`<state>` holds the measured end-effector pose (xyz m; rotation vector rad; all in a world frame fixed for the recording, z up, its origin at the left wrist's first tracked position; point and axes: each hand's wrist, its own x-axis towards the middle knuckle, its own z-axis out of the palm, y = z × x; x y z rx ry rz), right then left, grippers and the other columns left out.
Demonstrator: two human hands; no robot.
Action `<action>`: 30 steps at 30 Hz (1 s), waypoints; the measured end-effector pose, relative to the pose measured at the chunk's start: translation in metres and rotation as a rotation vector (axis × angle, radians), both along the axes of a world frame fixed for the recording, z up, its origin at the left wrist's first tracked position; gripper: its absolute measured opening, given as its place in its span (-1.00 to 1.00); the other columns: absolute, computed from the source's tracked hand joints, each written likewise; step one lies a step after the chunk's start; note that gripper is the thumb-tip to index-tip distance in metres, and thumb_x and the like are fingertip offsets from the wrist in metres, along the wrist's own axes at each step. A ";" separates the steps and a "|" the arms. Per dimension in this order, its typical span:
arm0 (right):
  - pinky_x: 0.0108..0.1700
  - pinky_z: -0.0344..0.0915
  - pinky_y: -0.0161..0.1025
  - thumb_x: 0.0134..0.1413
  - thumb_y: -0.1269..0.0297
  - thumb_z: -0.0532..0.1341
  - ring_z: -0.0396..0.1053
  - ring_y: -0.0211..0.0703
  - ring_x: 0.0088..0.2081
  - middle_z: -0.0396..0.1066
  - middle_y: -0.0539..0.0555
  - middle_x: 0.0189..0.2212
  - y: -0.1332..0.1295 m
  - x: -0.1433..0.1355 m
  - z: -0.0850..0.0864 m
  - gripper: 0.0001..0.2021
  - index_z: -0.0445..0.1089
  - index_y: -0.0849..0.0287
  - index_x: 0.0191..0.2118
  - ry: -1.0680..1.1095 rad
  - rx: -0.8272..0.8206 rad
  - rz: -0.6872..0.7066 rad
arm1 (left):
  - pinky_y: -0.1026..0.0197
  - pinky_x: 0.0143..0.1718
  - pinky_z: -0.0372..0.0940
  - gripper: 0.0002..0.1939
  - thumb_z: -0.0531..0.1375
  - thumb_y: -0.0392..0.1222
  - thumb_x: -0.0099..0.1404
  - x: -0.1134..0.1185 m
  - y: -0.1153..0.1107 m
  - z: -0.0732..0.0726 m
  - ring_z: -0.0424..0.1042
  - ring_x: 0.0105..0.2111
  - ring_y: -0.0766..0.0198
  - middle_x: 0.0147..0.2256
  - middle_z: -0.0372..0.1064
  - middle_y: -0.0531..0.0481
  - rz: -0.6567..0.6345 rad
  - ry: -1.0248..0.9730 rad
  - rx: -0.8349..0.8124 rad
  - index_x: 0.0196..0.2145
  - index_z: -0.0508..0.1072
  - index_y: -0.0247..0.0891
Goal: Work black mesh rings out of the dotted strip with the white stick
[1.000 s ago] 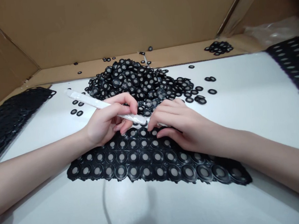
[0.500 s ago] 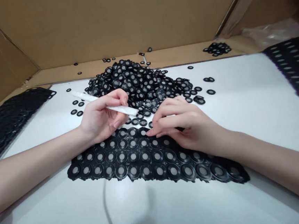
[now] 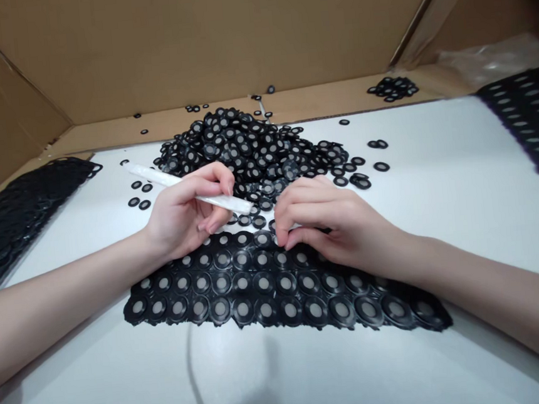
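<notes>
The black sheet (image 3: 254, 296) of round discs lies flat across the near half of the white board (image 3: 124, 378), its ragged near edge well apart from the board's near edge. At its far edge, just right of the middle, the right hand (image 3: 327, 216) has its thumb and forefinger tips drawn close together over the discs; whether they meet or pinch anything, I cannot tell. The other fingers are curled beside them, and the wrist is over the sheet's right part. The left hand (image 3: 176, 210) is at the sheet's far left part, pinching a white stick (image 3: 154, 175) between thumb and fingers, its lower end slanting toward the right hand, near loose discs. Beyond both hands rises a pile (image 3: 245, 141) of loose discs, with strays on either side. A black stack (image 3: 20, 211) lies along the board's left edge, another sheet with pale dots (image 3: 538, 115) at its right edge. Past the far edge, a small heap (image 3: 394, 88) rests on cardboard (image 3: 317, 100) near clear plastic (image 3: 493, 60), below brown walls (image 3: 218, 43).
</notes>
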<state>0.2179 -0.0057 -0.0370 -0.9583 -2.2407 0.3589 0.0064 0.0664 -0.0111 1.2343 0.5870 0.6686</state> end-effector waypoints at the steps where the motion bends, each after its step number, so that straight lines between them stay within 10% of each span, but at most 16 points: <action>1: -0.16 0.10 -0.15 0.18 0.46 0.11 0.32 -0.16 -0.23 0.45 0.02 -0.39 -0.001 0.002 0.000 -0.78 0.38 0.12 -0.46 0.005 0.004 -0.010 | 0.38 -0.69 0.00 -0.93 0.08 -0.33 0.11 0.000 0.000 0.000 0.14 -0.79 0.41 -0.79 0.13 0.11 0.003 0.001 0.004 -0.52 0.28 -0.30; 15: -0.16 0.27 -0.17 0.03 0.33 0.28 0.40 -0.17 -0.31 0.49 0.01 -0.44 -0.008 0.016 0.011 -0.93 0.42 0.11 -0.44 0.075 -0.180 -0.052 | 0.39 -0.70 -0.04 -0.89 0.20 -0.20 0.15 0.003 -0.006 -0.004 0.14 -0.75 0.43 -0.74 0.22 0.10 -0.043 0.092 0.169 -0.42 0.37 -0.29; 25: -0.27 0.37 -0.21 -0.07 0.30 0.32 0.47 -0.19 -0.36 0.48 -0.03 -0.46 -0.012 0.013 0.013 -0.82 0.30 0.12 -0.35 0.211 -0.420 -0.167 | 0.21 -0.20 0.25 -0.83 0.17 -0.20 0.24 0.002 -0.023 0.004 0.37 -0.28 0.18 -0.29 0.43 -0.14 -0.002 0.226 0.842 -0.42 0.55 -0.24; 30: -0.33 0.33 -0.28 -0.05 0.34 0.31 0.45 -0.22 -0.36 0.48 -0.02 -0.43 -0.016 0.011 0.011 -0.82 0.31 0.12 -0.31 0.186 -0.411 -0.155 | 0.11 -0.04 0.19 -0.87 0.19 -0.20 0.22 0.004 -0.020 -0.003 0.34 -0.28 0.12 -0.46 0.38 -0.06 -0.026 0.293 1.105 -0.35 0.56 -0.14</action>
